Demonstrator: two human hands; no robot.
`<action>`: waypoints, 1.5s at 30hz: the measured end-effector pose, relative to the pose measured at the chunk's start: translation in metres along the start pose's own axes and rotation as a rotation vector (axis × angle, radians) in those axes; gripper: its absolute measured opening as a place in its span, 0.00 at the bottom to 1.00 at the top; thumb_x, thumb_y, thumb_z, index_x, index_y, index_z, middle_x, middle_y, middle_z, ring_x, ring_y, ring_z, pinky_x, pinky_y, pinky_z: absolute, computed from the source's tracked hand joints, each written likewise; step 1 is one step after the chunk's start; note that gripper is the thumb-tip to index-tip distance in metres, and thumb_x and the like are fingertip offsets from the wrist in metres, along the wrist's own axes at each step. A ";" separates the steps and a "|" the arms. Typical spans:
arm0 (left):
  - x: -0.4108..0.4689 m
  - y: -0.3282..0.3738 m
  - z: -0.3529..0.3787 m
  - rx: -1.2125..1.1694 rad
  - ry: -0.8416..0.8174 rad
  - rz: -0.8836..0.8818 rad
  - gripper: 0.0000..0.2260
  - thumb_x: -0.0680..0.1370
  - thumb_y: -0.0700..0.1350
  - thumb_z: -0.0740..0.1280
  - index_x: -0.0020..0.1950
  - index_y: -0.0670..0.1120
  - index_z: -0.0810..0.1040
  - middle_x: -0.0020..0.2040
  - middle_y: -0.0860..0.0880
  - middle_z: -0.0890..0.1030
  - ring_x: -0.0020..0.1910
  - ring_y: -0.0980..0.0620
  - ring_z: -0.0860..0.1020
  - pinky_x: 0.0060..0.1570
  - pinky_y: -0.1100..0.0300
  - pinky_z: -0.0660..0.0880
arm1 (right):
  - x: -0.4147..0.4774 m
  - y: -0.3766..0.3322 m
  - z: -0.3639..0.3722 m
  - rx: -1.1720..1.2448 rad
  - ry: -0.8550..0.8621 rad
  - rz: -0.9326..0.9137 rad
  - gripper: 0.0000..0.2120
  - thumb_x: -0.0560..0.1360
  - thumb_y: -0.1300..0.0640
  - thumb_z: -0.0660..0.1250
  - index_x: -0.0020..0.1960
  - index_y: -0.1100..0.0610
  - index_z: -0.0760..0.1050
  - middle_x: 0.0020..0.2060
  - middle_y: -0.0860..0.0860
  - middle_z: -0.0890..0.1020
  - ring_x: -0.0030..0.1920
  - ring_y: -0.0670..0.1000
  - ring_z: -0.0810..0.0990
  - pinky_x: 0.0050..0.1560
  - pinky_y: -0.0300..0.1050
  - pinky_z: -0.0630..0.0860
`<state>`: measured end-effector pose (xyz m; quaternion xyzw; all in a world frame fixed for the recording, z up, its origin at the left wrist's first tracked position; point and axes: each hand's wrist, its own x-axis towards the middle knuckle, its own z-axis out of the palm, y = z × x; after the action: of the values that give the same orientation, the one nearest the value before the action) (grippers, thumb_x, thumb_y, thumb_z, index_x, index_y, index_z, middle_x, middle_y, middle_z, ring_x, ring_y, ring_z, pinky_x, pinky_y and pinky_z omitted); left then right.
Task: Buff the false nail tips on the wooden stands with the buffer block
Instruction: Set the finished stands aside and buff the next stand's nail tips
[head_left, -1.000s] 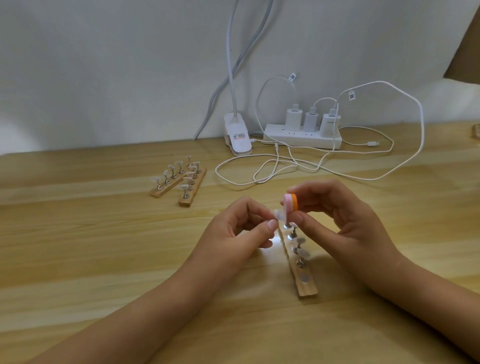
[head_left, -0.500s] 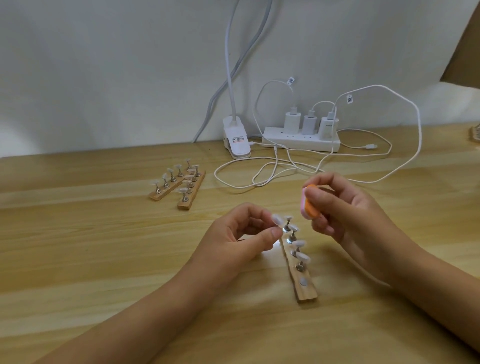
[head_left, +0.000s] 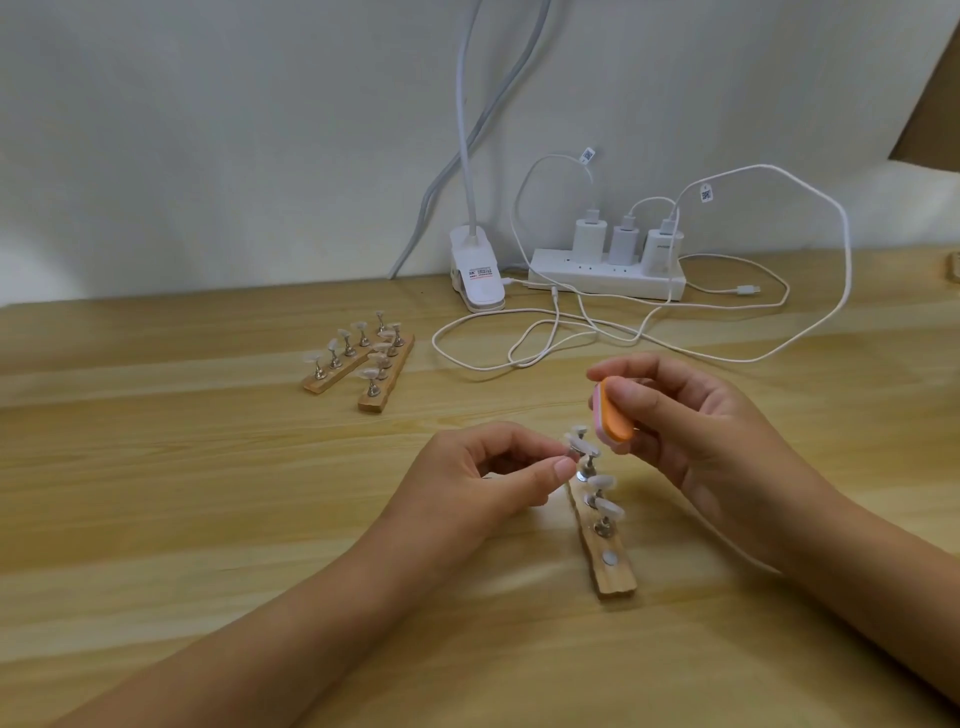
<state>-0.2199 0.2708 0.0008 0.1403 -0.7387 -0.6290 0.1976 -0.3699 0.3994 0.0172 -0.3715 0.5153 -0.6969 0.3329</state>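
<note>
At a wooden worktop (head_left: 208, 519), the person's right hand (head_left: 696, 436), gripping the orange-and-pink buffer block (head_left: 615, 418), has drawn it off the false nail tip (head_left: 581, 447) it was rubbing a second ago. The left hand (head_left: 488, 483) still pinches that tip just above the near wooden stand (head_left: 610, 577), whose front magnet (head_left: 609, 559) sits bare. The tip looks finished; two more stands (head_left: 358, 364) wait behind.

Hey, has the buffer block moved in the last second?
Yes. The buffer block in the right hand has shifted right, off the nail tip the left hand holds, to the right of the far end of the near wooden stand.
</note>
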 end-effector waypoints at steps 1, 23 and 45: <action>0.000 0.000 0.001 0.007 0.001 -0.001 0.09 0.68 0.54 0.74 0.44 0.53 0.86 0.44 0.49 0.85 0.40 0.59 0.80 0.42 0.69 0.75 | 0.000 0.000 0.001 0.010 0.005 -0.013 0.15 0.66 0.52 0.73 0.51 0.57 0.81 0.37 0.53 0.82 0.36 0.47 0.81 0.39 0.36 0.78; -0.002 0.000 0.003 0.101 -0.007 0.001 0.05 0.73 0.47 0.74 0.38 0.55 0.84 0.34 0.53 0.81 0.35 0.58 0.76 0.37 0.64 0.73 | -0.003 0.009 0.014 -0.298 0.070 -0.125 0.14 0.65 0.50 0.73 0.46 0.55 0.75 0.37 0.53 0.83 0.39 0.52 0.81 0.45 0.46 0.77; -0.004 0.003 0.002 0.015 -0.018 0.034 0.10 0.68 0.53 0.73 0.45 0.50 0.86 0.36 0.52 0.84 0.34 0.60 0.80 0.38 0.70 0.75 | -0.002 0.001 0.007 -0.285 0.013 -0.126 0.13 0.69 0.52 0.71 0.47 0.59 0.74 0.35 0.52 0.84 0.38 0.46 0.82 0.43 0.36 0.76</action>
<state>-0.2176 0.2746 0.0030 0.1235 -0.7474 -0.6212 0.2006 -0.3628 0.3975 0.0170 -0.4421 0.5866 -0.6386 0.2293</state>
